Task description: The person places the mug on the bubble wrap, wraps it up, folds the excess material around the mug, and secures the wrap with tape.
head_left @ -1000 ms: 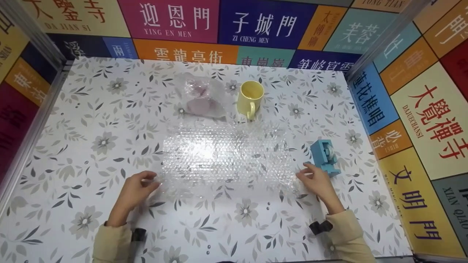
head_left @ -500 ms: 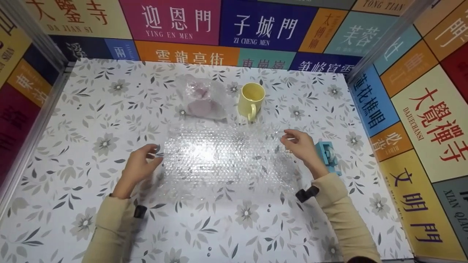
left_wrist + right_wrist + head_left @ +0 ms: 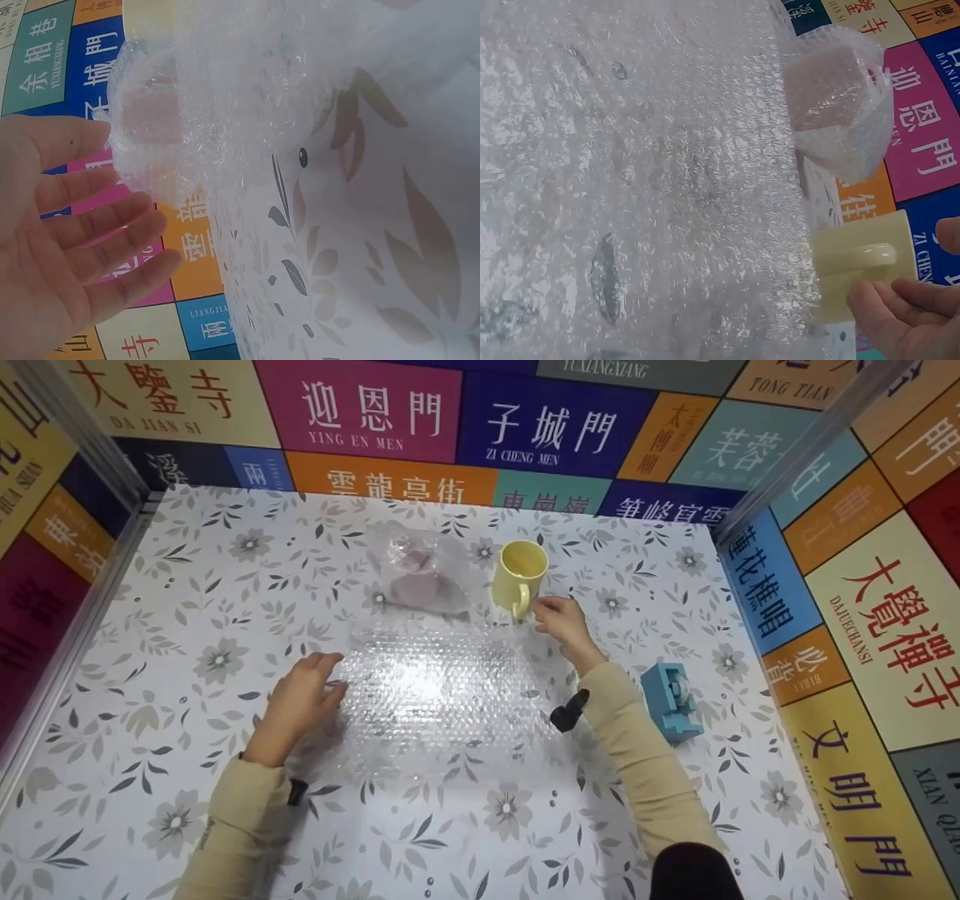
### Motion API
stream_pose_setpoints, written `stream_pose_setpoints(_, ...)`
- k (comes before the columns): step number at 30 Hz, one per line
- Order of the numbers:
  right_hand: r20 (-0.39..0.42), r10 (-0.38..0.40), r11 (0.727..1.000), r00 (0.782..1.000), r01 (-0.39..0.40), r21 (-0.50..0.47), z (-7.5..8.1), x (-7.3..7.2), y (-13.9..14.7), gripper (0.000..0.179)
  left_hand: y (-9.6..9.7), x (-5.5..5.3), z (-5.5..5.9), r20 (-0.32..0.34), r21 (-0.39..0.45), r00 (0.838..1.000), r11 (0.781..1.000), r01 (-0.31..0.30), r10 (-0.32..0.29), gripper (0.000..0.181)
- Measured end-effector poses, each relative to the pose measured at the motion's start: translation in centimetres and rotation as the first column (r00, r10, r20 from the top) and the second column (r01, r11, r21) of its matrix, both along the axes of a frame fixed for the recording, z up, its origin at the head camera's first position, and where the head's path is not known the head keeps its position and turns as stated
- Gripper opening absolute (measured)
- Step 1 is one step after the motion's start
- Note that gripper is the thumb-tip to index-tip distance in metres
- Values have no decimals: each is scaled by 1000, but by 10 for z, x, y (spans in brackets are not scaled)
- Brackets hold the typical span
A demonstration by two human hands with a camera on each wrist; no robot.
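Note:
A yellow mug [image 3: 517,576] stands upright toward the back of the table, its handle facing the front. My right hand [image 3: 564,622] is right at that handle, fingertips beside it; in the right wrist view the fingers [image 3: 877,304] are loosely bent and overlap the mug's side. A sheet of clear bubble wrap [image 3: 442,690] lies flat in front of the mug. By the sheet's left edge hovers my left hand [image 3: 304,697], its fingers [image 3: 112,217] relaxed and apart, holding nothing in the left wrist view.
A pinkish object wrapped in bubble wrap [image 3: 421,574] sits left of the mug. On the right stands a blue tape dispenser [image 3: 670,701]. Panels with printed characters [image 3: 390,416] wall the floral-patterned table [image 3: 510,840] at the back and sides.
My right hand has moved from beside the tape dispenser, forward and left, to the mug's handle. The left hand has shifted slightly forward along the bubble wrap's left edge.

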State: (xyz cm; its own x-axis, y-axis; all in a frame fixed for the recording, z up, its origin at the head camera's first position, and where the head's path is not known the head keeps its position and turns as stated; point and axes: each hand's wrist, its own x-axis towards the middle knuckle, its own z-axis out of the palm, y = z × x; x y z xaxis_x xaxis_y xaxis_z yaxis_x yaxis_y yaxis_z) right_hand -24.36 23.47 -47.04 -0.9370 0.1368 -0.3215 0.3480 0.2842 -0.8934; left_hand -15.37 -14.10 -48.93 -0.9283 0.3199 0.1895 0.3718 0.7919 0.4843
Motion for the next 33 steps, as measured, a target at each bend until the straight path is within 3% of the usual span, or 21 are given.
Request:
stream_pose_setpoints(6,118,-114,980,986,131,-149,-17,-16,-13,39,-2,6,-7,19,-7,1000,1000,7,-7,39)
stream_pose_setpoints(9,139,-159,962,978,184,-200,-24,-21,-16,37,-3,11,-12,40,3,999,1000,14,-14,39)
stream_pose_setpoints(17,54,-237,918,970,242,-313,-39,-28,-24,27,-5,18,-20,72,12,997,1000,13,-14,37)
stream_pose_setpoints(33,-46,-342,889,938,308,-339,-38,-33,-32,22,-5,18,-26,70,23,998,1000,8,-9,34)
